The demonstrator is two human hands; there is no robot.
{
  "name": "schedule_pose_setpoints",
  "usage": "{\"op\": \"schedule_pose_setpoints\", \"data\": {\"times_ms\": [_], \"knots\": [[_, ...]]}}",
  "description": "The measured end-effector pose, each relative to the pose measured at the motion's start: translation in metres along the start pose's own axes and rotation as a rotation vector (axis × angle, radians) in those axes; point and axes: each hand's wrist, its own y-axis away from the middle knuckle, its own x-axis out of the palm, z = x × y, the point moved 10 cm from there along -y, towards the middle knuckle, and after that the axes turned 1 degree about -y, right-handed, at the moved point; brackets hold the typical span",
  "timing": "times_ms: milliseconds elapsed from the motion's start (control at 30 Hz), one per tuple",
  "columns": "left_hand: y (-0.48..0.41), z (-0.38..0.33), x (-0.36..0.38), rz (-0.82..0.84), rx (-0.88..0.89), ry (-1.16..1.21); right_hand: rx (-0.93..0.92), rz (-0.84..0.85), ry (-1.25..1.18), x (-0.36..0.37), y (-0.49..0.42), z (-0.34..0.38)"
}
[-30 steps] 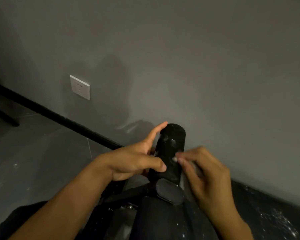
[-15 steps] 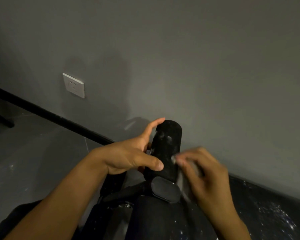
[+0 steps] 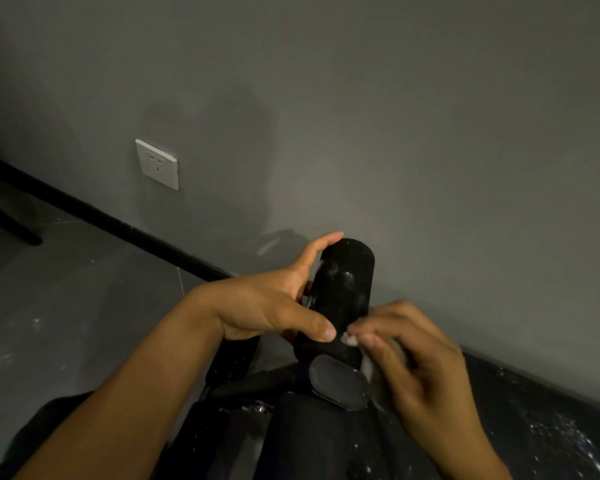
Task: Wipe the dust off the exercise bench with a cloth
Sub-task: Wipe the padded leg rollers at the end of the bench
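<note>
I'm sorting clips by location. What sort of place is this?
Likely a home-gym or workout room: the left hand grips the black foam roller pad of an exercise bench, the right hand holds a cloth against it, by a grey wall with a white socket.

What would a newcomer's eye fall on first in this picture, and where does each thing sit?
The dusty black roller pad stands mid-picture, gripped by the left hand. The right hand pinches a pale cloth against its lower right side. A white socket sits on the grey wall, left.
</note>
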Motion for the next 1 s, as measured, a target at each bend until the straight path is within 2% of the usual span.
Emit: {"op": "schedule_pose_setpoints", "data": {"times_ms": [200,267,333,433,533,700,900,1000], "knots": [[0.001,0.000,-0.001,0.011,-0.008,0.000,-0.089,0.023,0.005,-0.001,0.026,0.015],[0.000,0.000,-0.001,0.010,-0.002,-0.011,-0.133,0.022,0.159,0.004,0.040,0.019],[-0.002,-0.001,-0.001,0.013,0.001,-0.017,-0.085,0.026,0.342,0.005,0.042,0.020],[-0.002,-0.001,-0.002,0.020,0.009,-0.021,-0.064,-0.040,0.153,-0.009,0.039,0.019],[-0.003,-0.003,0.000,0.030,0.015,-0.023,-0.091,-0.028,0.153,-0.005,0.014,0.023],[-0.003,-0.004,0.000,0.020,0.024,-0.033,0.066,-0.139,0.183,-0.008,-0.031,-0.011],[-0.004,-0.003,0.000,0.043,-0.001,-0.044,-0.079,0.011,0.085,0.001,-0.005,0.005],[-0.006,-0.003,0.000,0.060,0.015,-0.037,-0.092,0.009,0.185,-0.002,-0.031,-0.006]]}}
